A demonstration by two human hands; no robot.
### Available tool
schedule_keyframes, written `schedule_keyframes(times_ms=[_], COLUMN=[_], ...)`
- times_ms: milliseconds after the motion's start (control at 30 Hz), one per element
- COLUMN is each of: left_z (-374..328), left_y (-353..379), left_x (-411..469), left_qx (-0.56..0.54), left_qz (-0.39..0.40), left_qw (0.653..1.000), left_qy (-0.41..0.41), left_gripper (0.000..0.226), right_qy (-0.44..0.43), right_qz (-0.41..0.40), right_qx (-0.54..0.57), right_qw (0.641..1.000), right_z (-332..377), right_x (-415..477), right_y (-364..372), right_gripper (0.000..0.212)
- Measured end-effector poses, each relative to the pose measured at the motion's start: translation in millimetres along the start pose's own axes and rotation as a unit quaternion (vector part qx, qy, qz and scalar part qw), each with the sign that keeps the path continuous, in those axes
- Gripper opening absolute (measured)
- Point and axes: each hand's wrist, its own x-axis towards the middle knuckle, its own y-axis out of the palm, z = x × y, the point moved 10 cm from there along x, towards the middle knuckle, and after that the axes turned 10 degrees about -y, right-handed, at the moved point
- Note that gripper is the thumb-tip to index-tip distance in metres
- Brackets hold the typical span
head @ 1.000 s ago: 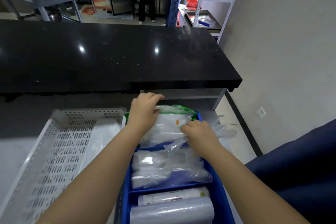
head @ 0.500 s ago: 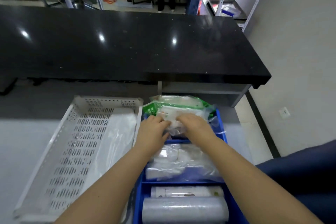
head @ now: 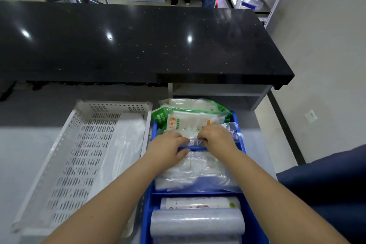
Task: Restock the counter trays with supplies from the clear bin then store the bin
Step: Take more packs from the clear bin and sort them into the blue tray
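Note:
A blue divided tray (head: 240,147) sits on the grey counter in front of me. Its far compartment holds green-and-white packets (head: 190,118) in clear wrap. My left hand (head: 168,145) and my right hand (head: 214,137) both rest at the near edge of these packets, fingers curled down and pinching the clear plastic over the blue divider. The middle compartment holds clear bags of white items (head: 198,172). Two rolls (head: 198,222) lie in the near compartment. The clear bin is not in view.
A white perforated tray (head: 79,156) with a clear plastic bag (head: 126,144) lies to the left of the blue tray. A raised black countertop (head: 138,45) runs across behind. A grey wall, a metal shelving rack (head: 255,0) and a dark blue seat (head: 326,184) are on the right.
My hands have come back from the far end of the packets to their near edge at the divider. The packets now lie flatter in the far compartment. My view has tilted down.

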Motion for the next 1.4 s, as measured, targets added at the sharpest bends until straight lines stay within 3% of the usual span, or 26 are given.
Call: schedule_keyframes(times_ms=[100,300,367,433,533,667,900,1133,1400], left_z=[3,-1,-2,-3,0,32,140,271,400], left_y=[20,19,6,-12,-47,-96,-139,-136,-101], left_x=[4,1,-5,-12,-29,-68,-202,-406,-647], left_qx=[0.070,0.068,0.055,0.042,0.030,-0.007,-0.034,-0.026,-0.032], left_qz=[0.064,0.086,0.052,0.004,-0.082,-0.189,-0.302,-0.327,-0.340], left_qw=[0.995,0.993,0.996,0.998,0.995,0.974,0.907,0.836,0.748], left_qy=[-0.035,-0.040,-0.037,-0.038,-0.048,-0.125,-0.291,-0.440,-0.569], left_gripper=[0.045,0.043,0.040,0.040,0.040,0.034,0.029,0.032,0.034], right_qy=[0.054,0.062,0.056,0.042,-0.035,-0.136,-0.288,-0.426,-0.533], right_qz=[0.076,0.131,0.144,0.105,0.033,-0.013,0.000,-0.008,0.046], right_qx=[0.023,0.102,0.095,0.064,0.023,0.011,-0.032,-0.017,0.019], right_qw=[0.995,0.984,0.983,0.992,0.999,0.991,0.957,0.904,0.844], right_z=[-13,-18,-14,-7,27,93,251,480,734], right_x=[2,-20,-23,-16,2,28,58,55,23], right_y=[12,16,12,-8,-46,-76,-69,-18,86], right_gripper=[0.026,0.028,0.030,0.032,0.033,0.034,0.042,0.038,0.034])
